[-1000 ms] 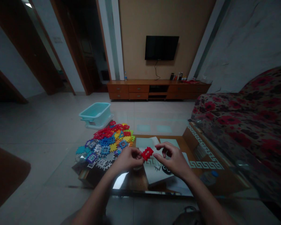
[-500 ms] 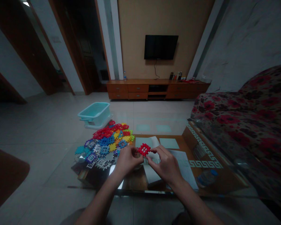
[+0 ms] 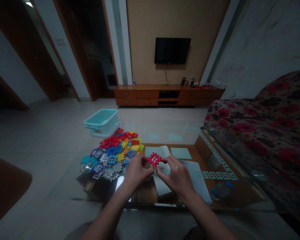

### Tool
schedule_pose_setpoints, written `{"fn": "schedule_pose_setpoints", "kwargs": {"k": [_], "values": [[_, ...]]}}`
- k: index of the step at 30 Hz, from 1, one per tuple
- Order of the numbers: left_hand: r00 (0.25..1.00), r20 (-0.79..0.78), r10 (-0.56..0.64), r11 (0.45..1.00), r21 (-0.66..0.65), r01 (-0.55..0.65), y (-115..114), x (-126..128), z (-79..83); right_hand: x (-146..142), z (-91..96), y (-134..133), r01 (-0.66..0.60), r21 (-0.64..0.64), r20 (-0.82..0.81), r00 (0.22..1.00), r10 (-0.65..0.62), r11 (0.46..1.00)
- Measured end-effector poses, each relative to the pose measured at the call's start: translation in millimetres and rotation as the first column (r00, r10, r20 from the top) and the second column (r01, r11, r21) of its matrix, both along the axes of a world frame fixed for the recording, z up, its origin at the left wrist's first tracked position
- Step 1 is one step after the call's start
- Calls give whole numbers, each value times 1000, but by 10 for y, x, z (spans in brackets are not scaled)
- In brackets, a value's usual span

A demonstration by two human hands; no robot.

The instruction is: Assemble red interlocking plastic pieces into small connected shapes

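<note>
Between my two hands, above the glass table, is a red interlocking building piece (image 3: 154,159) with notched edges and a window-like grid in its middle. My left hand (image 3: 137,169) pinches its left corner between thumb and fingers. On the opposite corner, the thumb and fingertips of my right hand (image 3: 177,175) close on the same piece. To the left of my hands lies a heap of flat interlocking pieces (image 3: 112,150) in red, blue, yellow, white, grey and purple. Some of these also have window-like centres.
A turquoise plastic tub (image 3: 101,120) stands behind the heap. Papers (image 3: 197,180) and a water bottle (image 3: 221,190) show at the right, at or under the glass table top (image 3: 65,181). Further off are a floral sofa (image 3: 240,110), a TV cabinet (image 3: 147,96) and a wall television (image 3: 172,50).
Both hands keep their pinch on the red building piece, which has tilted very slightly. The heap and the tub stay where they were.
</note>
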State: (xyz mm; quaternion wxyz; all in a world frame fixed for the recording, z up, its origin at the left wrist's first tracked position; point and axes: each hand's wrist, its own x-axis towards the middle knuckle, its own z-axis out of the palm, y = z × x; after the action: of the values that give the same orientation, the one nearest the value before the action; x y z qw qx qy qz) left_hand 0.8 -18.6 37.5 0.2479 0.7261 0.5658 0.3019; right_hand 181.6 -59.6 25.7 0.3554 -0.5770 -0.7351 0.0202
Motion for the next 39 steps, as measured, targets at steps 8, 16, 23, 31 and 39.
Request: {"fn": "schedule_pose_setpoints", "kwargs": {"k": [8, 16, 23, 31, 39], "values": [[1000, -21, 2, 999, 33, -1, -15, 10, -17, -15, 12, -4, 22, 34, 55, 998, -23, 999], [999, -32, 4, 999, 42, -3, -20, 29, -29, -16, 13, -3, 42, 44, 87, 995, -46, 998], [999, -39, 11, 999, 50, -9, -41, 38, -18, -25, 14, -1, 58, 38, 87, 994, -61, 998], [998, -69, 3, 998, 56, 0, -33, 37, 27, -41, 34, 3, 73, 1, 79, 994, -73, 997], [998, -58, -5, 993, 117, 12, -12, 35, -70, -55, -8, 23, 91, 28, 50, 995, -92, 996]]}}
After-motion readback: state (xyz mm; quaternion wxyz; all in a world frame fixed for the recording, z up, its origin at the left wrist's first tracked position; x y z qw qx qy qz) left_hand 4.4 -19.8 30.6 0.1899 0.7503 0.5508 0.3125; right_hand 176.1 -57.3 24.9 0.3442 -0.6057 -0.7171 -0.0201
